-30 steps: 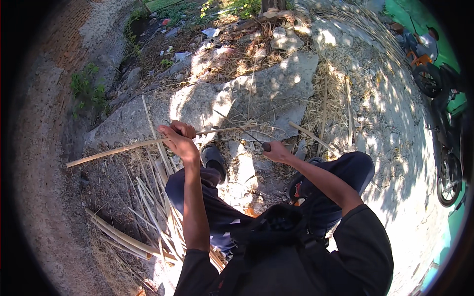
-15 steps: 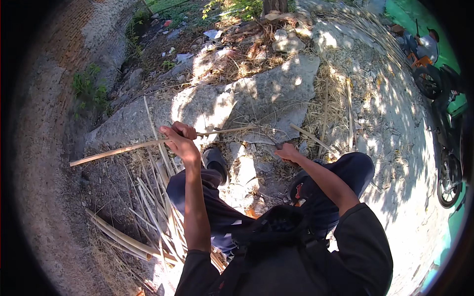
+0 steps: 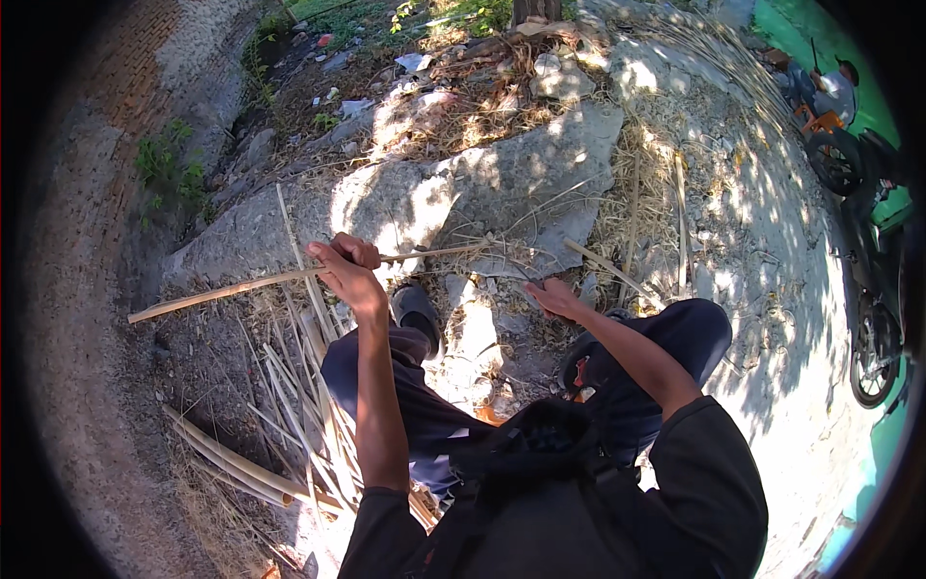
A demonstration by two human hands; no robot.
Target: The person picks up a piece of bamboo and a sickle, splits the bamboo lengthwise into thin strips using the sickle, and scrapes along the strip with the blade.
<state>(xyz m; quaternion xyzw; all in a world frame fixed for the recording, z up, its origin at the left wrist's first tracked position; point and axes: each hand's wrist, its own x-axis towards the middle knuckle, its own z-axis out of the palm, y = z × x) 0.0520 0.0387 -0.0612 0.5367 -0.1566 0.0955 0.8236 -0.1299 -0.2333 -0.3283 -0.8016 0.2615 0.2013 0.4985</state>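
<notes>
My left hand (image 3: 345, 270) is closed around a long bamboo strip (image 3: 212, 296). The strip runs across in front of me, its thicker end out to the left and its thin end near the middle. In my right hand (image 3: 555, 297), the fingers are wrapped round a thin dark tool that looks like a knife (image 3: 513, 268). Its narrow blade slants up and left toward the thin end of the strip; whether the two touch is too fine to tell. The fist hides most of the handle.
Several split bamboo strips (image 3: 304, 405) lie in a heap by my left leg, with thicker curved pieces (image 3: 227, 458) beside them. A broken concrete slab (image 3: 540, 179) lies ahead. A brick wall (image 3: 96, 193) rises at left. A person (image 3: 835, 92) and motorcycles (image 3: 873, 289) are at far right.
My right hand has moved slightly left, and the tool with it. The bamboo strip has shifted a little left in my left hand's grip, which stays closed.
</notes>
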